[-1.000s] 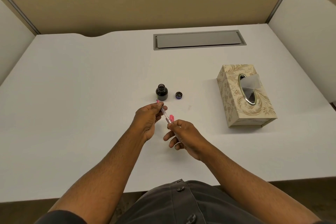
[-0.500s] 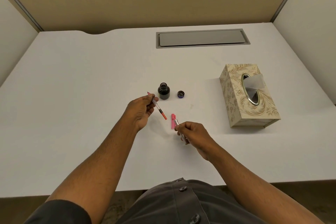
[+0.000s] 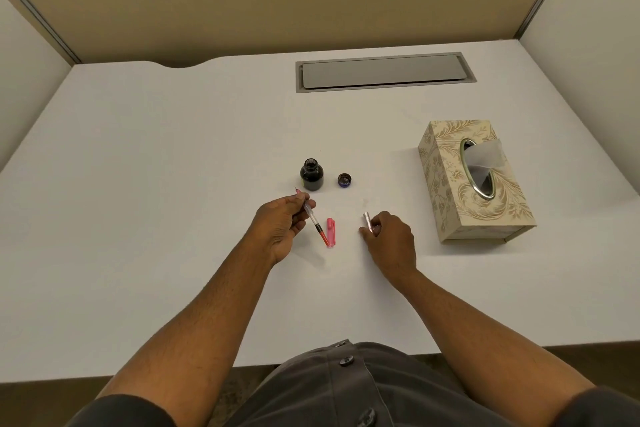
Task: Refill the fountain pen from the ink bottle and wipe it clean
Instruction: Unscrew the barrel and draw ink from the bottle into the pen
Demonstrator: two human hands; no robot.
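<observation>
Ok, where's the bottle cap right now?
The cap sits on the desk just right of the open ink bottle, beyond both hands, with the tissue box farther right.

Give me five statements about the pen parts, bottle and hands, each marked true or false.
1. The ink bottle is uncapped. True.
2. The bottle cap lies left of the bottle. False: it lies to its right.
3. The left hand holds the pen's front section. True.
4. The pink pen cap is in the right hand. False: it lies on the table.
5. The tissue box is upside down. False: its opening faces up.
</observation>
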